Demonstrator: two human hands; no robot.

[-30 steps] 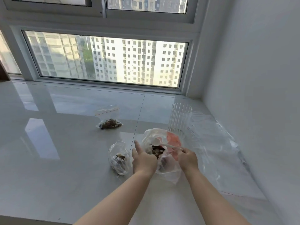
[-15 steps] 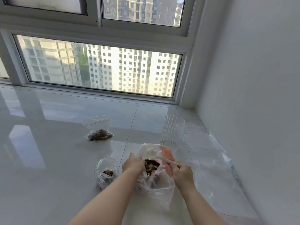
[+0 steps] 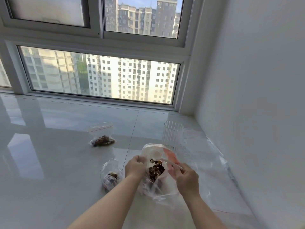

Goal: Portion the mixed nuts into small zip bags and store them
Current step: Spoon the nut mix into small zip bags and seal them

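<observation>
While the large bag of mixed nuts [image 3: 155, 169] stands on the white floor [image 3: 49, 162] at the 6 o'clock side of the head view, I judge the current step to be scooping a portion out of it. The left hand [image 3: 134, 166] grips the bag's left rim; its fingers are curled round the plastic, which holds the mouth open and keeps the soft wall from collapsing onto the nuts. The right hand [image 3: 186, 177] pinches the handle of a white plastic spoon [image 3: 171, 163] between thumb and fingers, with the bowl end pointing toward 10 o'clock into the bag mouth. I cannot tell whether the spoon bowl is loaded.

Both forearms enter from 6 o'clock and converge on the bag. The left wrist sits at the bag's 9 o'clock side, the right wrist at its 3 o'clock side.

One small zip bag [image 3: 111, 175], partly filled, stands just beside the left hand at its 9 o'clock side, mouth up, placed within short reach for transfer. A second filled zip bag [image 3: 102, 138] lies well apart toward 11 o'clock, set aside as a finished portion by my judgement. A ribbed clear cup [image 3: 172, 136] stands at 12 o'clock of the large bag, near loose clear plastic sheeting [image 3: 206, 156] along the wall.
</observation>
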